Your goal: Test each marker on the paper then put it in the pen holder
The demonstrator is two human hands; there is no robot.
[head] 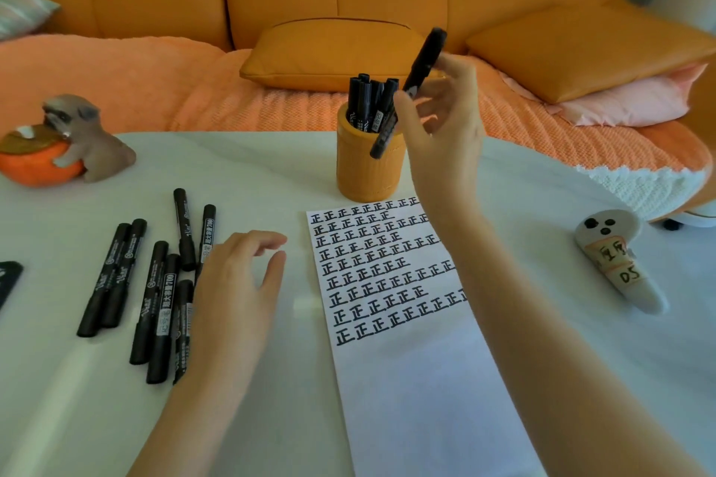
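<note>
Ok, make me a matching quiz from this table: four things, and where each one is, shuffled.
Things:
1 pen holder
2 held marker
3 loose markers
4 dog figurine

Places:
A lying flat, left of the paper
B tilted in the right hand, off the table
C far left of the table
D standing just past the paper's far edge

Pairs: 1-D, 2-B, 3-A, 4-C

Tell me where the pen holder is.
Head view: the pen holder stands mid-table at the far edge, just beyond the paper, beside the right hand holding a marker.
</note>
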